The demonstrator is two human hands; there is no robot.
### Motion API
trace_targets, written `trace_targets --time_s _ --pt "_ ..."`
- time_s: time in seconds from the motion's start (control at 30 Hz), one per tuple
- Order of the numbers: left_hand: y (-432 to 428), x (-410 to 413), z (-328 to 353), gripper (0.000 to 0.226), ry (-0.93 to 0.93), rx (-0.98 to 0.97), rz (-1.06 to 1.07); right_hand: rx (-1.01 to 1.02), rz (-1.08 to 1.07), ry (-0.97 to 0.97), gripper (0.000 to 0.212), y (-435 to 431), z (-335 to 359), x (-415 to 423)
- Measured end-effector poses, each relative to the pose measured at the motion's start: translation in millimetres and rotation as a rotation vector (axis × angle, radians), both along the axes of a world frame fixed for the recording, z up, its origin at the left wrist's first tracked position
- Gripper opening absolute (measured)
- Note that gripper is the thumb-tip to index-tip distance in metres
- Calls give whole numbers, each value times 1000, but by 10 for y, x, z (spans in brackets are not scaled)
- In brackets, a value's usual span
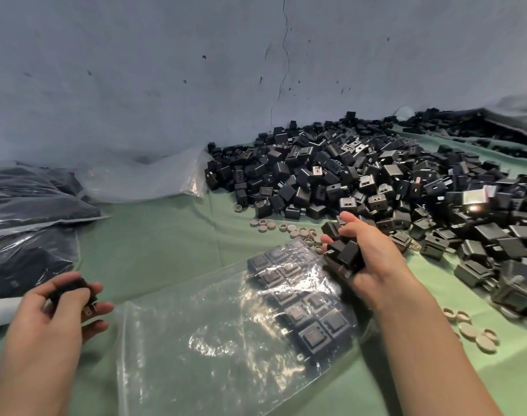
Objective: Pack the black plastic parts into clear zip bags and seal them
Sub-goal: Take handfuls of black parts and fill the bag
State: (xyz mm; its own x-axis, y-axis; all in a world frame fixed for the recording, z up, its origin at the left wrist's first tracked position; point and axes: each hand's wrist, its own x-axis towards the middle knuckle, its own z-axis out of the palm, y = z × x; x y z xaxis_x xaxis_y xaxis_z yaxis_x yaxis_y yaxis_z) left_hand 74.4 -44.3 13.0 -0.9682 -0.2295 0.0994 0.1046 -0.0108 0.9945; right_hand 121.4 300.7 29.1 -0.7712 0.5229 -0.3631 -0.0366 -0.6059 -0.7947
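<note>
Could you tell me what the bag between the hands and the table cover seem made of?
The bag looks like clear plastic film: glossy, wrinkled, black parts visible through it. The table cover seems matte green cloth, going by its creases.

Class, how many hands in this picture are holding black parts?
2. The left hand, at lower left, grips a black part; the right hand, beside the pile, holds several parts.

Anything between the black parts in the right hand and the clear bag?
Nothing visible. The right hand grips several black plastic parts right at the edge of the clear zip bag lying on the green cloth; whether its mouth is open cannot be told.
</note>
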Motion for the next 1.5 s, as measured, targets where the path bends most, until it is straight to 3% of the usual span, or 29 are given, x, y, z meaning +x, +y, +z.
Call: trace_targets --time_s 0.2,0.37,0.53,0.7,0.8,0.87,0.97,1.17,1.23,1.27,1.33,1.43,1.5 --pt "-28 64 -32 21 -96 56 -35 -205 235 177 34 -356 160 22" --pt "-152 177 -119 13 -377 88 -90 -303 383 186 35 -760 178 -83" --pt "-179 319 -89 10 -473 209 -220 -313 428 185 34 -944 156 -160" --pt "-152 334 59 91 -535 484 -442 -308 442 183 34 -1013 123 -212" --pt "-74 333 125 94 -531 544 -509 -318 427 184 33 -1017 113 -247" --pt "-38 342 86 79 -509 441 -547 -315 418 185 33 -1018 109 -266" --pt "74 363 -42 39 -407 112 -541 -321 389 192 32 -998 117 -276" --pt "319 440 -173 30 -5 -362 -561 -373 272 212 31 -872 138 -266" --pt "352 440 -183 24 198 -787 -519 -394 246 220 31 -848 127 -256" --pt "345 442 -170 36 279 -954 -516 -398 239 220 31 -840 117 -254" --pt "319 467 -179 53 335 -992 -536 -399 236 218 30 -829 99 -251" --pt "259 524 -200 28 291 -855 -457 -394 235 208 30 -830 83 -251" --pt "207 537 -239 18 346 -905 -399 -400 233 204 29 -834 80 -248"
